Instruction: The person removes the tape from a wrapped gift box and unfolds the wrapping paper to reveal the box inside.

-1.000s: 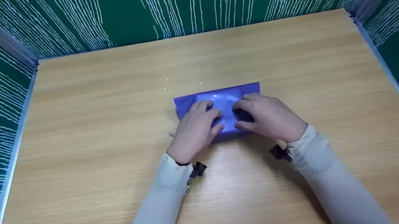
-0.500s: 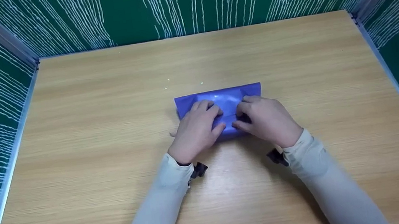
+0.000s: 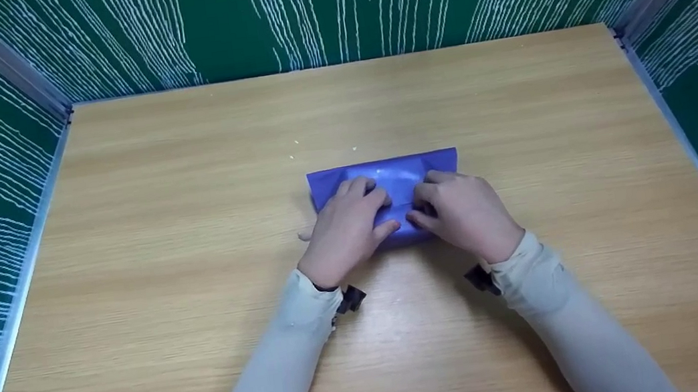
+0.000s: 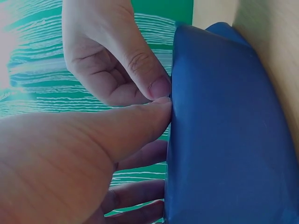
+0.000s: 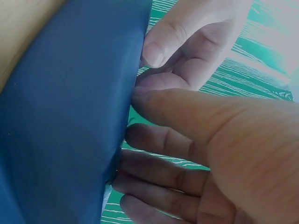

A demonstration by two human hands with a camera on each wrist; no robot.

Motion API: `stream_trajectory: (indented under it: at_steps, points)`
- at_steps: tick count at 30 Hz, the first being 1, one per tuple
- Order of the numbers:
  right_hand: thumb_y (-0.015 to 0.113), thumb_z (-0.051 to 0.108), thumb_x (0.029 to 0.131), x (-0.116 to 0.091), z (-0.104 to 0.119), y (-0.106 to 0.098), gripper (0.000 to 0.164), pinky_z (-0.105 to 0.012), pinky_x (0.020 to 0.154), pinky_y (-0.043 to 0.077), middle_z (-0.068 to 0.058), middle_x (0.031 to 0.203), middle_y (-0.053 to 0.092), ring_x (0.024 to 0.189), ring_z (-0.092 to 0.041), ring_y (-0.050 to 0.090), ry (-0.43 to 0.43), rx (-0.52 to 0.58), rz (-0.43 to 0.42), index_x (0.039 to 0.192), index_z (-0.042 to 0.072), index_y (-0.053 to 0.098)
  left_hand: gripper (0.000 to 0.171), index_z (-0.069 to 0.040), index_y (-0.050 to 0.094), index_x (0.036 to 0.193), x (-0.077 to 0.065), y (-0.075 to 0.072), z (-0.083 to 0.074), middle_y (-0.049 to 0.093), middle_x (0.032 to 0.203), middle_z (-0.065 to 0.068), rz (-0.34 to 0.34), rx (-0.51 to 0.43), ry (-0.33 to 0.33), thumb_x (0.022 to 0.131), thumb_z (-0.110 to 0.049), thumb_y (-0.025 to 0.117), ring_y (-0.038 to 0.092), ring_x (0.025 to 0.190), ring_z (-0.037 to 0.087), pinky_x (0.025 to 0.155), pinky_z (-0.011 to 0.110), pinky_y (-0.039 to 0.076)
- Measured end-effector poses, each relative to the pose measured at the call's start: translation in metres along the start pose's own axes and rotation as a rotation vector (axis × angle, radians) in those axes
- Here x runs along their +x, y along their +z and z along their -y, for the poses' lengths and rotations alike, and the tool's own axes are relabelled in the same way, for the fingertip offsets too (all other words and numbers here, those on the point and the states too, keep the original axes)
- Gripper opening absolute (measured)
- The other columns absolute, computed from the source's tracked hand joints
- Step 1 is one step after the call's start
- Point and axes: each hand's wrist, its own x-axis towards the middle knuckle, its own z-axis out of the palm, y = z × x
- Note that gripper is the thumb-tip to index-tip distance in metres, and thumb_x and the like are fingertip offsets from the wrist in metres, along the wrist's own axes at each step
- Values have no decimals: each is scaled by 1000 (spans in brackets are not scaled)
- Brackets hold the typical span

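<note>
A glossy blue-purple plastic packaging bag [image 3: 396,169], plump in the middle with a flat far edge, lies on the wooden table [image 3: 164,281]. A crease runs across its top between the hands. My left hand [image 3: 346,227] rests on its left part, thumb and fingers spread apart with the tips on the plastic. My right hand [image 3: 465,211] is on the right part, fingertips and thumb pressing the top face. In the left wrist view the bag [image 4: 224,126] bulges up from the table, and both thumbs meet its upper surface. The bag's contents are hidden.
Small white specks [image 3: 355,148] lie on the table beyond the bag. A pale bit [image 3: 305,235] shows beside my left hand. Green panels [image 3: 219,31] with white streaks wall the table at the back and both sides. Black wrist mounts [image 3: 483,279] sit under both wrists.
My right hand has shifted slightly left and its thumb and fingers have drawn closer together on the bag. The left thumb has slid a little to the right. The bag stays in place.
</note>
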Motion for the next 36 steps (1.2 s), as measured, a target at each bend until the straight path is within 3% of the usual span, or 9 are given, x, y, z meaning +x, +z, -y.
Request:
stream_trajectory:
  at_steps: [7,16,36]
  points:
    - [83,19,87,0,1,1,21,-41,54,49,-6,76,57,63,-22,56,15,21,-21,82,5,68,36,-16,71,120,-2,-1,1,57,143,7,-13,-5,4,97,-43,72,52,128,26,103,45,50]
    - [79,12,88,1,2,4,14,-40,56,53,-9,79,61,65,-24,58,31,19,-10,89,1,71,36,-16,70,121,-4,0,1,55,145,7,9,-4,-18,97,-44,71,50,129,26,105,45,50]
    - [73,5,83,-1,7,1,14,-42,51,49,-6,75,54,60,-24,53,10,-27,-61,74,5,63,31,-13,68,111,0,0,0,58,138,10,-21,56,42,101,-42,66,53,123,29,101,42,50]
